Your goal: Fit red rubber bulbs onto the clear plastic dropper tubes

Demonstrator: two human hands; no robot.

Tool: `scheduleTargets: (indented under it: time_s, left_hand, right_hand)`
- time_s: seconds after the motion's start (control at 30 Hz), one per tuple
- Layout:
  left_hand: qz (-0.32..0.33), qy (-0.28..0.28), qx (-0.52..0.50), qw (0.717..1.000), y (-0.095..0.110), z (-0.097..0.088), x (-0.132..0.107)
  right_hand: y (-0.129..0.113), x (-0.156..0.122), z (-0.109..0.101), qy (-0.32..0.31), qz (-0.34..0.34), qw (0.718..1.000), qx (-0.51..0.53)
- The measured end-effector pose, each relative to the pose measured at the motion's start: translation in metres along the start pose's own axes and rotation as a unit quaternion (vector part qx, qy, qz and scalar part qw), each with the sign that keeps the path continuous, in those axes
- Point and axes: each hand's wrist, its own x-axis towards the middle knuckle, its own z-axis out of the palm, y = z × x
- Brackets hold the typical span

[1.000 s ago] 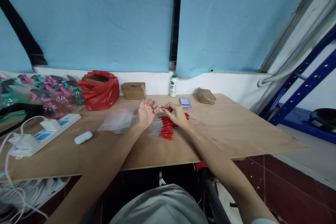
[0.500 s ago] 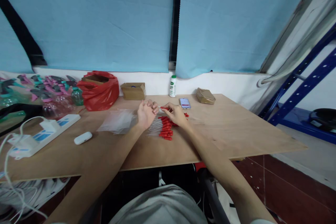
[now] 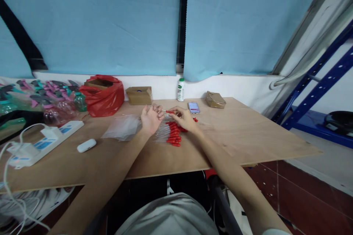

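A pile of thin clear droppers with red bulbs lies on the plywood table. My left hand hovers at the pile's far left edge, palm up, fingers curled, and seems to hold a thin clear tube. My right hand rests over the pile's far right and pinches one red-bulbed dropper by its bulb end, its tip toward my left fingers. A stack of clear plastic bags lies just left of my left hand.
A red bag, a small cardboard box, a white bottle, a phone and a brown packet line the table's back. A power strip, white case and spray bottles are left. Blue shelving stands right.
My hands have drifted slightly left and up in view. My left fingers have loosened a little, and the pinched dropper stays between both hands.
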Motion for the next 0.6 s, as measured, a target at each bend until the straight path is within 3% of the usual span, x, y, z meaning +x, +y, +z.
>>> scheduleTargets:
  time_s: [0.17,0.4,0.6]
  left_hand:
    - [0.007,0.011,0.000,1.000,-0.002,-0.002,0.000]
    - [0.029,-0.001,-0.017,0.999,-0.004,0.000,0.002]
    - [0.028,-0.013,-0.030,0.999,-0.009,0.004,-0.001]
  right_hand:
    - [0.000,0.000,0.002,0.013,0.017,1.000,0.023]
    - [0.002,0.002,0.006,0.004,0.078,0.981,0.175]
    - [0.010,0.004,0.007,0.025,0.105,0.970,0.218]
